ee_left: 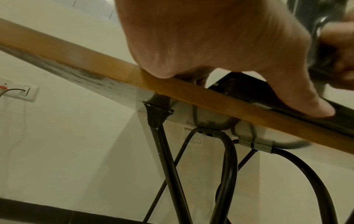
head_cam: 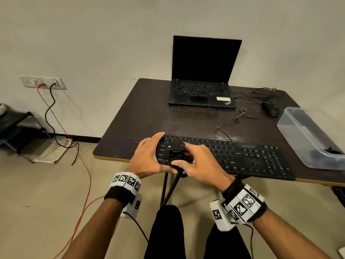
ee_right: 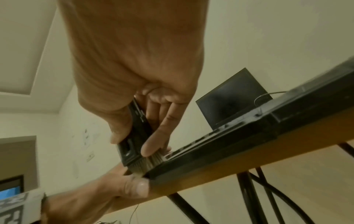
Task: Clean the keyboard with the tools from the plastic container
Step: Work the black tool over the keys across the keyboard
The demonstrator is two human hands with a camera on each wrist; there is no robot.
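Observation:
A black keyboard (head_cam: 242,157) lies along the front edge of the dark table (head_cam: 145,113). My left hand (head_cam: 149,156) lies flat over its left end, fingers straight, with the thumb (ee_right: 138,186) against the front edge. My right hand (head_cam: 196,161) grips a small black brush (head_cam: 175,150) upright over the keyboard's left keys. In the right wrist view the brush (ee_right: 134,144) has its grey bristles (ee_right: 151,162) down on the near left corner of the keyboard (ee_right: 220,145). The left wrist view shows only the left hand (ee_left: 210,37) over the table's wooden edge (ee_left: 76,60).
A clear plastic container (head_cam: 306,135) sits at the table's right edge with a dark item inside its near end. An open laptop (head_cam: 201,81) stands at the back, with a mouse (head_cam: 270,108) and loose cables to its right. Black table legs stand below the front edge.

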